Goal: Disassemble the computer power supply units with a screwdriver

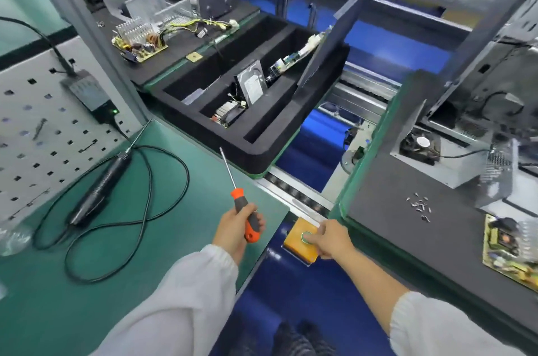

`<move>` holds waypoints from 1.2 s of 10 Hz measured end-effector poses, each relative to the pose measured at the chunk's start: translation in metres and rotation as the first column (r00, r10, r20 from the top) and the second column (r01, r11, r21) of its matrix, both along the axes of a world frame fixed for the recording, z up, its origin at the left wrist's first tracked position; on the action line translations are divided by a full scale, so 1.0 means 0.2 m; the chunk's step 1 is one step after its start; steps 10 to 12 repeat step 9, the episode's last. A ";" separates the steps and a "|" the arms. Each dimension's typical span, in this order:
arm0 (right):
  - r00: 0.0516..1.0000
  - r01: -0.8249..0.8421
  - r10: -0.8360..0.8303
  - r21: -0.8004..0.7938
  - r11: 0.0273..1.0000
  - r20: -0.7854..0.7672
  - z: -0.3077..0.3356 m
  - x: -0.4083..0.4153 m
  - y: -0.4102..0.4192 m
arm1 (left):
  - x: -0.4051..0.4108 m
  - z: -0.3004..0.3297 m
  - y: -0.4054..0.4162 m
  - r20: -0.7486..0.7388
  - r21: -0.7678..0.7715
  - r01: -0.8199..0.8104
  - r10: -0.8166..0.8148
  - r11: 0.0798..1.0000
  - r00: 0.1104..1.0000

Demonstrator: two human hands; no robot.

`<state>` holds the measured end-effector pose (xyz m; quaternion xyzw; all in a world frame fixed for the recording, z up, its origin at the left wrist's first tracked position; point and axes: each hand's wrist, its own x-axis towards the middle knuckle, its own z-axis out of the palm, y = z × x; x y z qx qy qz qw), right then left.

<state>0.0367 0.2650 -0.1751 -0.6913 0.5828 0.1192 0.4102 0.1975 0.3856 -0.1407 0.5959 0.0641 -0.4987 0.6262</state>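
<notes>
My left hand [237, 227] grips an orange and grey screwdriver [246, 217] by its handle, shaft pointing up and away over the green mat. My right hand [330, 239] rests on a yellow button box [295, 246] at the bench edge, a finger pressing its green button [306, 237]. An opened power supply with a black fan [420, 146] and metal casing [497, 178] sits on the dark pallet at the right. A bare circuit board [508, 250] lies near the right edge. Loose screws [419, 205] lie on the pallet. Another circuit board with wires [139, 42] lies on the far pallet.
A black foam tray [270, 149] holds a hard drive and small parts. An electric screwdriver [99, 183] with a looped black cable lies on the green mat [174, 210]. A pegboard [29, 134] with a power adapter stands at the left. Blue floor shows between the benches.
</notes>
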 end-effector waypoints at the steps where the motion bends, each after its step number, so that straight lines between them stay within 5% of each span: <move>1: 0.996 -0.046 0.045 -0.009 0.999 -0.082 -0.01 0.02 -0.01 | 0.01 -0.01 -0.01 -0.003 -0.001 0.012 -0.012 1.000 1.000; 3: 0.998 0.052 -0.051 0.020 0.998 -0.042 0.02 0.03 -0.01 | 0.02 -0.04 0.00 0.046 0.054 0.042 -0.044 0.998 0.998; 4: 0.996 0.081 -0.083 0.035 0.996 0.033 0.00 -0.01 0.04 | 0.08 -0.11 0.02 0.224 0.279 0.072 -0.138 0.958 0.965; 5: 0.999 -0.031 0.031 -0.037 0.999 0.011 0.03 -0.03 0.08 | 0.17 -0.20 0.09 0.400 0.603 0.104 -0.412 0.791 0.819; 9: 0.980 -0.190 0.193 -0.047 0.981 0.056 0.17 -0.10 0.08 | 0.37 -0.20 0.08 0.179 0.953 0.134 -0.864 0.270 0.470; 12: 0.980 -0.190 0.193 -0.047 0.981 0.056 0.17 -0.10 0.08 | 0.37 -0.20 0.08 0.179 0.953 0.134 -0.864 0.270 0.470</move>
